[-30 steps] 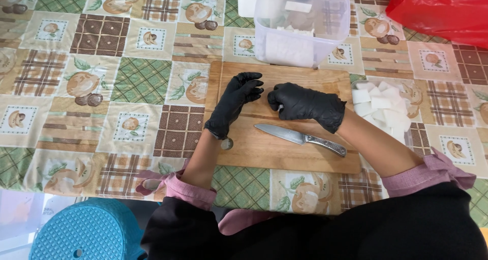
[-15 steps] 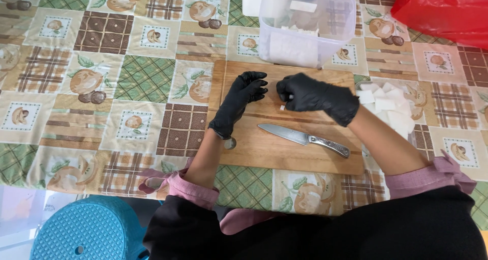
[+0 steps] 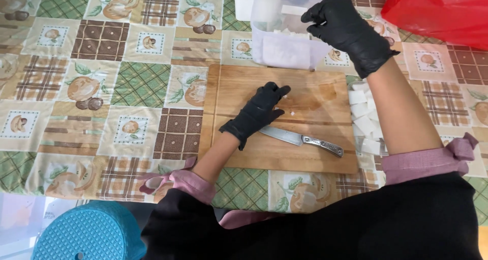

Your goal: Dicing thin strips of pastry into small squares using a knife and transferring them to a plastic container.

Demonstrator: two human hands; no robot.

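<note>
My left hand, in a black glove, lies on the wooden cutting board with its fingers slightly spread and nothing in them. Tiny white crumbs sit by its fingertips. A steel knife rests on the board just below that hand. My right hand, also gloved in black, hovers over the clear plastic tub beyond the board, fingers curled together and pointing down. Whether they pinch a piece is hidden. White chunks show inside the tub.
A heap of white cubes lies off the board's right edge, partly under my right forearm. A red plastic bag sits at the far right, a white container behind the tub, and a blue stool at the lower left. A patterned cloth covers the table.
My right hand has risen from the board and moved back over the clear tub. My left hand has stayed on the board near the knife.
</note>
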